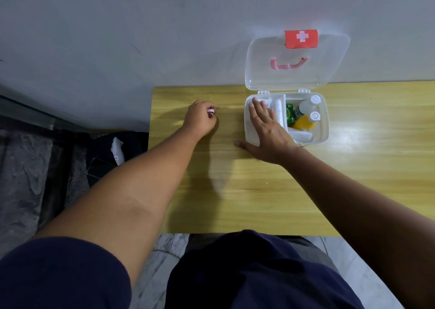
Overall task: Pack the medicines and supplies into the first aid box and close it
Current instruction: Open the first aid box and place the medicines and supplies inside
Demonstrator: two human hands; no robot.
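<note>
Two hands are at work, each on its own job. The left hand point(200, 118) is curled in a closed grip round a small red-and-white item point(210, 112), too small to name, held just above or on the bench point(235, 191), well to the left of the box; judging by the task, it is the next thing to go in. The right hand point(266, 129) lies flat and released, grasping nothing: its fingers reach into the left compartment over some white rolls point(277, 109), its thumb is spread out on the bench outside the front wall. That spread looks meant to steady the box or press the contents down so they sit low enough.

The first aid box point(323, 129) stands near the far edge of the bench. Its right compartment holds a yellow bottle point(304, 121), a clear bottle point(308, 105) with a white cap, a green packet point(290, 113) and a white tube point(302, 135). The clear lid point(263, 73), bearing a red cross label point(301, 39), stands propped open against the wall behind, so closing remains to be done.
</note>
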